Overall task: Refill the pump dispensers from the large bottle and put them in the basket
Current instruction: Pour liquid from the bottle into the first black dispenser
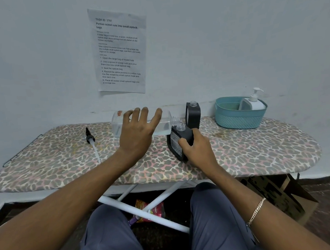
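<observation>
My left hand (137,134) grips the large clear bottle (164,125), held on its side with its open neck pointing right, right over the mouth of a black dispenser bottle (175,143). My right hand (198,150) holds that black dispenser, tilted, with no pump on it. A second black dispenser (193,113) stands upright behind it, also uncapped. A black pump head with a white tube (91,141) lies on the board at the left. The teal basket (238,119) at the back right holds a white pump dispenser (254,102).
All of this sits on a leopard-print ironing board (247,151) against a white wall with a printed sheet (120,50). A cardboard box (279,197) stands on the floor under the right end. My knees are under the front edge.
</observation>
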